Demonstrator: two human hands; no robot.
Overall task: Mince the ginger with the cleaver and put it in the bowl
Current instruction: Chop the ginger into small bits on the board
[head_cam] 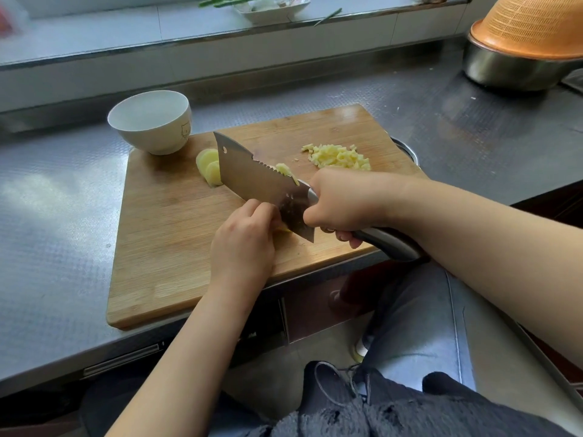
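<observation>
My right hand (342,200) grips the steel handle of the cleaver (262,181), whose blade lies slanted across the wooden cutting board (164,234). My left hand (244,238) has its fingers curled on a small piece of ginger (281,229) pressed against the blade's heel; most of that piece is hidden. A few ginger slices (209,167) lie behind the blade's tip. A heap of minced ginger (339,156) sits at the board's far right, with bits stuck on the blade's spine. The white bowl (151,121) stands on the board's far left corner; nothing shows inside it.
The board lies on a steel counter (53,216) and overhangs its front edge. An orange colander (530,23) sits over a steel basin (504,69) at the far right. A white dish with greens (271,7) rests on the window ledge.
</observation>
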